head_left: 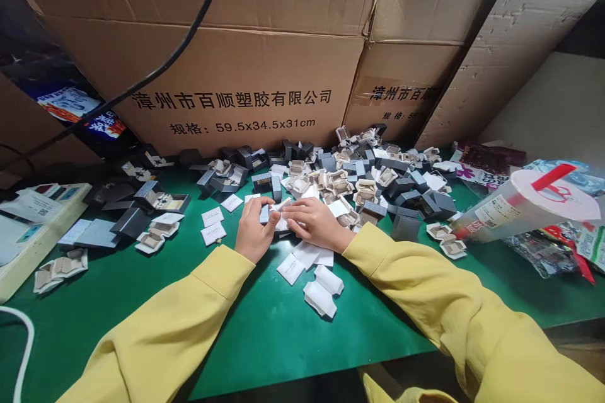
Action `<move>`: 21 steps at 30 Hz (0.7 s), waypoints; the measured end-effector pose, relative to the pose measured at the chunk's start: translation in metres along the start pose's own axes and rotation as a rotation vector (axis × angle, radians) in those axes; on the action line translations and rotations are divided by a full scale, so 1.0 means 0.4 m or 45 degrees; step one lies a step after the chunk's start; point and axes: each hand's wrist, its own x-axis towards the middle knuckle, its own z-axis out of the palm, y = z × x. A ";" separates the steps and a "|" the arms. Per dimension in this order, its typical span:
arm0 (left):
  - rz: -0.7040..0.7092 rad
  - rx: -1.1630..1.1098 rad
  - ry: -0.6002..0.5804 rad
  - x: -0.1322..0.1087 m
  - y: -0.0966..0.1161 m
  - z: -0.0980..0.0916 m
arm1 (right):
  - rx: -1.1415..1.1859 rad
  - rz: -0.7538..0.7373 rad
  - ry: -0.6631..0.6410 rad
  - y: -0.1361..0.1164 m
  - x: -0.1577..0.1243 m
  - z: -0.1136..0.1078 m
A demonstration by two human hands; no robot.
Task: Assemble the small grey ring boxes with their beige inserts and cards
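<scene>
My left hand point(255, 228) is closed around a small grey jewellery-type box point(265, 214), its thumb to the right of the box. My right hand point(317, 224) meets it from the right, fingers bent and pressed onto a small white insert point(282, 223) at the box; the fingers partly hide both pieces. White cards point(290, 269) lie just below my hands, and a folded white insert point(323, 291) rests nearer the table's front edge. Left of my left hand are more printed white cards point(212, 233).
A heap of beige inserts point(336, 185) and dark small boxes point(407, 224) lies beyond my hands on the green table point(265, 334). Open boxes point(163, 197) and a power strip point(47, 233) are left. A drink cup point(513, 204) leans right, near wrappers. Cardboard cartons point(227, 63) stand behind.
</scene>
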 end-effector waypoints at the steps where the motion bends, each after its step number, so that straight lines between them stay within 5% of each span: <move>1: -0.004 0.001 -0.004 0.000 0.000 0.000 | -0.006 0.003 -0.015 0.000 0.001 -0.001; 21: 0.067 -0.097 -0.056 -0.003 0.011 0.003 | 0.242 0.139 -0.128 -0.033 0.027 -0.010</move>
